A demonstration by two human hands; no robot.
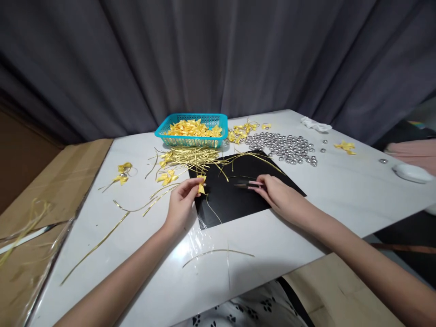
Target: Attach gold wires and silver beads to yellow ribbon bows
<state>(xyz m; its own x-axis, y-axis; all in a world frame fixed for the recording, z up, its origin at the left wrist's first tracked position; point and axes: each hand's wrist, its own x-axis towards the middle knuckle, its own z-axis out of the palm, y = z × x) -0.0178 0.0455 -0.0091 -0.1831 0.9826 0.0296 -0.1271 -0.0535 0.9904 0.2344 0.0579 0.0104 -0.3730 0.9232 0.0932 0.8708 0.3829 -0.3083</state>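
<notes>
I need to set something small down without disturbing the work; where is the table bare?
Largest: the white table between the black sheet, silver beads, white rounded object and right forearm. Smaller: between the long gold strip and left forearm. Crowded: just in front of the teal basket, with gold strips and yellow flowers.

Craft corner: curtain, yellow flowers

From where I watched, I could read no text, label, brand, number or sign anywhere in the frame.
</notes>
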